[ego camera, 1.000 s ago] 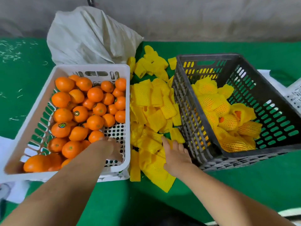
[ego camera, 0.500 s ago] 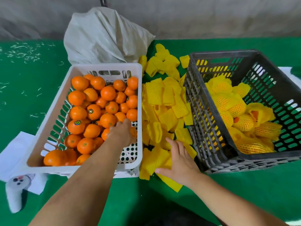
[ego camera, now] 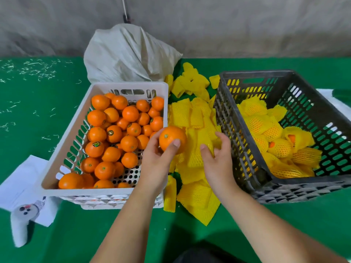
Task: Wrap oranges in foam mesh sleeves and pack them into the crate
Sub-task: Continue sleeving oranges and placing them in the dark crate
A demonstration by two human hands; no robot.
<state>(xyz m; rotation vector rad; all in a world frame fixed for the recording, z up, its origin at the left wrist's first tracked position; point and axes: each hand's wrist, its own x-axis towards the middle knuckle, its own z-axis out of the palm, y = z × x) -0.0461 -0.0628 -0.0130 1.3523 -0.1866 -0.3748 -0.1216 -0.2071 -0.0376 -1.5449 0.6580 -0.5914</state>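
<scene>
My left hand (ego camera: 158,160) holds one orange (ego camera: 171,138) just above the right rim of the white crate (ego camera: 76,130), which is full of loose oranges (ego camera: 114,133). Beside it my right hand (ego camera: 218,158) pinches a yellow foam mesh sleeve (ego camera: 196,154) lifted off the pile of sleeves (ego camera: 190,114) lying between the two crates. The dark grey crate (ego camera: 237,133) on the right contains several oranges wrapped in yellow mesh (ego camera: 275,135).
A grey-white sack (ego camera: 129,54) sits behind the white crate against the wall. White paper (ego camera: 20,179) and a small white device (ego camera: 20,224) lie at the left front. Everything rests on a green cloth (ego camera: 38,111).
My left hand has lifted an orange out of the white crate and carried it right over the rim. My right hand rose from the pile, gripping a sleeve.
</scene>
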